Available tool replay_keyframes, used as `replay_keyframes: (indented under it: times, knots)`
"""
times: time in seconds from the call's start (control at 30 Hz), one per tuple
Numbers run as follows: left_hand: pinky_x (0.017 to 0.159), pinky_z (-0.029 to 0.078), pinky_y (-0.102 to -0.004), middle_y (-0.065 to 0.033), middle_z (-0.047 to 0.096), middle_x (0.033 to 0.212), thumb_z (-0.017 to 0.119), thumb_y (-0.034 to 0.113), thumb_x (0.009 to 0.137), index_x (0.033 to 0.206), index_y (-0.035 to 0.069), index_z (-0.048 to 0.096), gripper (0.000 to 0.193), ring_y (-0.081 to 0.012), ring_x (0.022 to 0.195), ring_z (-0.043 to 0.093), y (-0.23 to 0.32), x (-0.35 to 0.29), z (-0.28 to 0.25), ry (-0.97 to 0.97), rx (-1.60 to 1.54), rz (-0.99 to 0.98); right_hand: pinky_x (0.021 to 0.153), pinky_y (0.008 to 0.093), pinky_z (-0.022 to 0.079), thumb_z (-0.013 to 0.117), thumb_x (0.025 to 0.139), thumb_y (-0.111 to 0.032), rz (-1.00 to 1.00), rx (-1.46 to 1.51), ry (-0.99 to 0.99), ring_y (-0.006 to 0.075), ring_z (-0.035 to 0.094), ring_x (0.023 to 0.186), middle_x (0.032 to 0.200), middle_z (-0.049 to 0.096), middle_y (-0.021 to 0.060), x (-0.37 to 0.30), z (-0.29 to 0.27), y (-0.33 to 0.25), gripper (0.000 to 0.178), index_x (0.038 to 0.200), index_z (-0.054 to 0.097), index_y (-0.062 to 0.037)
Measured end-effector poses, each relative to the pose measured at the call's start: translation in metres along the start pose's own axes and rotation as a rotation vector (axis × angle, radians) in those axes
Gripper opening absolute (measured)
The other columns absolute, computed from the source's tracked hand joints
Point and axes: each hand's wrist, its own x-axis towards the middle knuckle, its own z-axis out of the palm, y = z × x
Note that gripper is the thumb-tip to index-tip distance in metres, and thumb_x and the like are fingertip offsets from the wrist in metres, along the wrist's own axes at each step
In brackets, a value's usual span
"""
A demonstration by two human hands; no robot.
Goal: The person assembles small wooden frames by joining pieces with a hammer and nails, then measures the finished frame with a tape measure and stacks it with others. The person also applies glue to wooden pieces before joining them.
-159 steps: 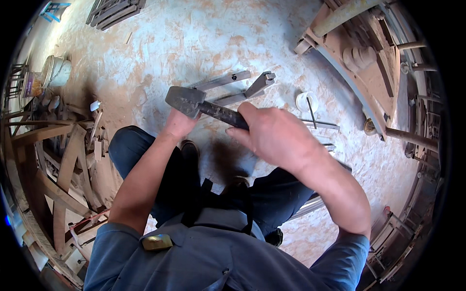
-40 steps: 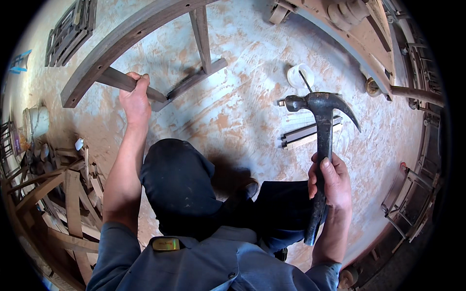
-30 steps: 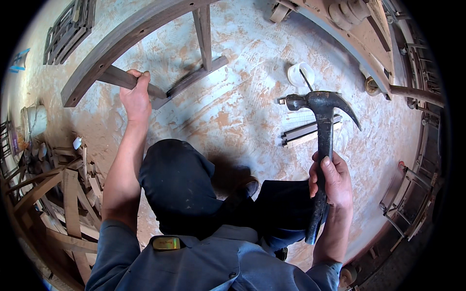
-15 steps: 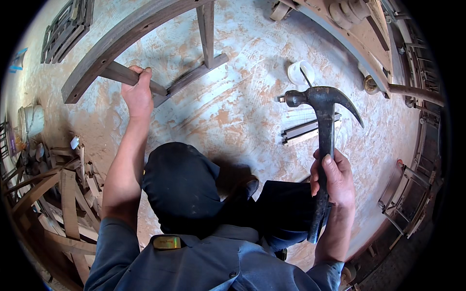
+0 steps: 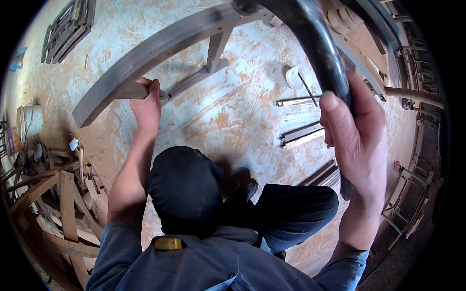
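Note:
A wooden frame (image 5: 167, 41) with a long curved beam, short cross rails and a lower straight rail stands ahead of me on the left. My left hand (image 5: 146, 107) is closed around one of its cross rails (image 5: 130, 91), below the curved beam. Raised high and close to the camera, a dark claw hammer (image 5: 318, 46) is gripped by its handle in my right hand (image 5: 361, 138). The hammer's head is partly cut off by the upper edge, and it covers the far right end of the curved beam.
Right of centre on the floor are a white tub (image 5: 297, 77) with a thin dark rod in it and several wooden strips (image 5: 303, 132). Scrap wood (image 5: 68, 203) piles up at the left. A slatted wooden panel (image 5: 69, 31) lies far left; metal frames (image 5: 407, 189) stand at the right.
My right hand has lifted the hammer up toward the camera. The wooden frame has shifted slightly right and nearer, my left hand staying on its cross rail.

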Motion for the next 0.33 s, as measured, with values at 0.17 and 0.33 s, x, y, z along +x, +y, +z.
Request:
replay_keyframes:
  times: [0.17, 0.33]
  knots:
    - [0.067, 0.046, -0.0298, -0.0034, 0.056, 0.072, 0.063, 0.001, 0.085, 0.081, 0.003, 0.057, 0.007, -0.0125, 0.067, 0.051, -0.011, -0.003, 0.004, 0.023, -0.032, 0.130, 0.046, 0.0222, 0.036, 0.063, 0.094, -0.039, -0.102, -0.162, -0.030, 0.0065, 0.045, 0.053, 0.063, 0.049, -0.0016, 0.018, 0.004, -0.016, 0.040, 0.101, 0.060, 0.0000]
    - [0.067, 0.046, -0.0305, -0.0034, 0.059, 0.075, 0.064, 0.004, 0.086, 0.085, 0.004, 0.058, 0.007, -0.0169, 0.068, 0.055, -0.019, -0.005, 0.002, 0.026, 0.064, 0.194, 0.054, 0.0302, 0.040, 0.064, 0.093, -0.046, 0.013, -0.326, -0.180, 0.0122, 0.045, 0.058, 0.063, 0.050, 0.0029, 0.028, 0.006, -0.021, 0.044, 0.096, 0.062, -0.0024]
